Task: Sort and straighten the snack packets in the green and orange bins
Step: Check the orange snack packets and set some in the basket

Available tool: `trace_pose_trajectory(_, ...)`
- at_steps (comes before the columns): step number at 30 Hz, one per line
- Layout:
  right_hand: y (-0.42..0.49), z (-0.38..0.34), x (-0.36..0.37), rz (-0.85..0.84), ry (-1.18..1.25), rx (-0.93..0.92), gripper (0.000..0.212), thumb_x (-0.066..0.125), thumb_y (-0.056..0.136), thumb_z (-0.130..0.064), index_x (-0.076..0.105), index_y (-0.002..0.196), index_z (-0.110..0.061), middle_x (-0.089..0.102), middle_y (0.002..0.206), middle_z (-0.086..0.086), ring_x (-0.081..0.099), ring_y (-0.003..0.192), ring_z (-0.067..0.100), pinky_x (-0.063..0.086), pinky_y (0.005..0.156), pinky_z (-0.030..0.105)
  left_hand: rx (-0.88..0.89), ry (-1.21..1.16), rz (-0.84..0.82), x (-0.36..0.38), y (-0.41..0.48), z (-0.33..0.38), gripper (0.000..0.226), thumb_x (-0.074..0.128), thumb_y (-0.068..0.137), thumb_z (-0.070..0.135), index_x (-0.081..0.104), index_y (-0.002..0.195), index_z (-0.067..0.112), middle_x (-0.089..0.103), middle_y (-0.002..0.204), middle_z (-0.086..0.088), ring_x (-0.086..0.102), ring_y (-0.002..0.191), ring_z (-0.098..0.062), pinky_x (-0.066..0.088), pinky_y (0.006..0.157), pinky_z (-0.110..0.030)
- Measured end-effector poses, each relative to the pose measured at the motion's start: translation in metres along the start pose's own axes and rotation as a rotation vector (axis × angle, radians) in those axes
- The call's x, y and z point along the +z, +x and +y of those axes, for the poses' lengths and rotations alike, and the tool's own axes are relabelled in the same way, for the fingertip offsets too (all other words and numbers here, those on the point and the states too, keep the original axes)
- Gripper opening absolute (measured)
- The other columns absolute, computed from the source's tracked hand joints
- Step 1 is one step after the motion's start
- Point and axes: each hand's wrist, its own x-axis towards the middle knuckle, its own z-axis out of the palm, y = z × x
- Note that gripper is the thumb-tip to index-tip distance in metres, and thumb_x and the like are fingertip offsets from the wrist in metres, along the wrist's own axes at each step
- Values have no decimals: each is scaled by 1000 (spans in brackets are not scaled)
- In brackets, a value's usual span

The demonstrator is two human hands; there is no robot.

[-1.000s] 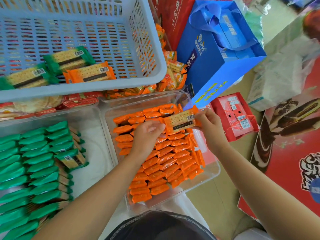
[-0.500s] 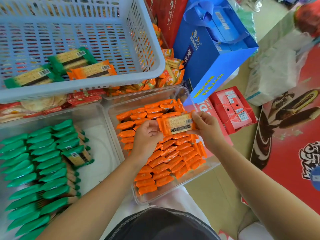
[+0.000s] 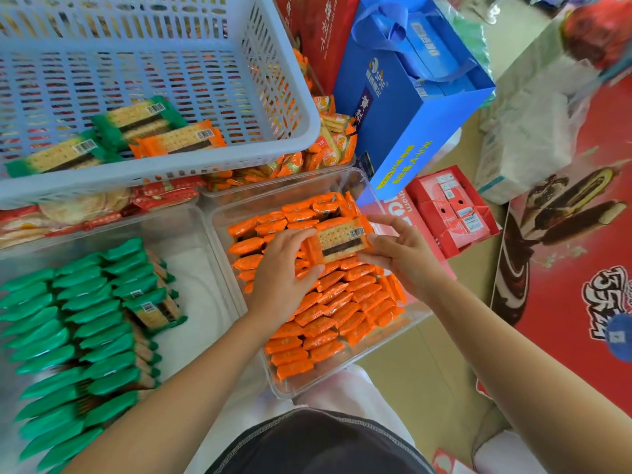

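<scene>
Here, at the centre of the frame, the left hand (image 3: 284, 268) and right hand (image 3: 403, 258) each pinch an end of one orange packet (image 3: 338, 241), flat just above the rows in the clear bin (image 3: 273, 198) — apparently a placing step — which next calls for tipping it on edge into a row.

**Kid:** What is the big thing at one o'clock?
**Friend:** A blue paper bag (image 3: 410, 107) with ribbon handles. A blue box sits inside it.
**Kid:** And at three o'clock?
**Friend:** A small red box (image 3: 451, 210) with white stickers, just beside the bag. Past it, near four o'clock, is a huge red box (image 3: 564, 336) with a chocolate treat drawn on it.
**Kid:** At two o'clock?
**Friend:** A white plastic bag (image 3: 526, 138), a bit blurry.
**Kid:** Other snacks?
**Friend:** Round crackers in red packets (image 3: 85, 210) at nine o'clock, and little yellow packets (image 3: 328, 145) at twelve.
</scene>
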Motion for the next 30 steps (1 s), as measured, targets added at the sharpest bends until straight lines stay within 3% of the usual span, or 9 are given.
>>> trace_pose_trajectory(4,-3,-3,-3,-91,-30,7,30,45,101,-28,59,124,-15,71,95,12,71,85,28,59,76,35,-116,-98,-106,-2,-2,0,44,50,97,51,55,133,29,57,120,12,55,108,-4,46,88,-21)
trace_pose_trajectory(7,-3,0,-6,-108,-152,-76,22,55,98,-15,62,119,-14,64,85,9,63,69,17,55,70,30,-203,-270,-158,-5,-2,5,42,38,97,59,65,106,29,70,91,12,64,88,1,47,71,-12)
trace_pose_trajectory(10,-2,2,-8,-51,-228,-119,15,61,92,-14,64,107,-13,56,74,6,56,62,12,51,66,26,-277,-480,-198,-6,-1,11,37,39,100,50,67,93,27,72,81,10,69,79,-5,50,69,-14)
trace_pose_trajectory(14,1,3,-10,-49,-258,-89,27,66,82,-27,68,102,-10,56,78,8,55,67,13,50,67,25,-376,-594,-219,-6,2,16,36,34,105,37,65,101,19,72,84,-1,69,72,-7,50,66,-13)
trace_pose_trajectory(17,2,6,-14,-57,-280,-87,16,68,81,-26,66,86,-11,55,68,6,53,60,13,46,63,25,-465,-657,-251,-6,3,19,31,35,105,38,60,114,21,72,91,-3,69,73,-7,51,73,-22)
trace_pose_trajectory(22,4,9,-17,-11,-360,-114,11,60,94,-13,62,84,-11,53,67,0,52,58,9,48,61,21,-431,-585,-284,-5,1,19,18,41,103,34,58,103,31,66,103,0,63,91,-11,48,80,-26)
trace_pose_trajectory(25,6,9,-19,4,-343,-90,11,56,97,-12,60,86,-10,56,72,5,57,62,13,50,66,26,-410,-552,-273,-4,2,15,12,47,102,33,59,106,35,63,109,8,59,101,-9,45,80,-23)
trace_pose_trajectory(30,11,-6,-10,-16,81,181,25,52,98,-30,64,104,-9,71,95,12,70,82,22,60,75,31,-223,-358,-166,1,5,8,31,66,92,26,62,122,32,54,123,11,47,114,2,39,93,-21)
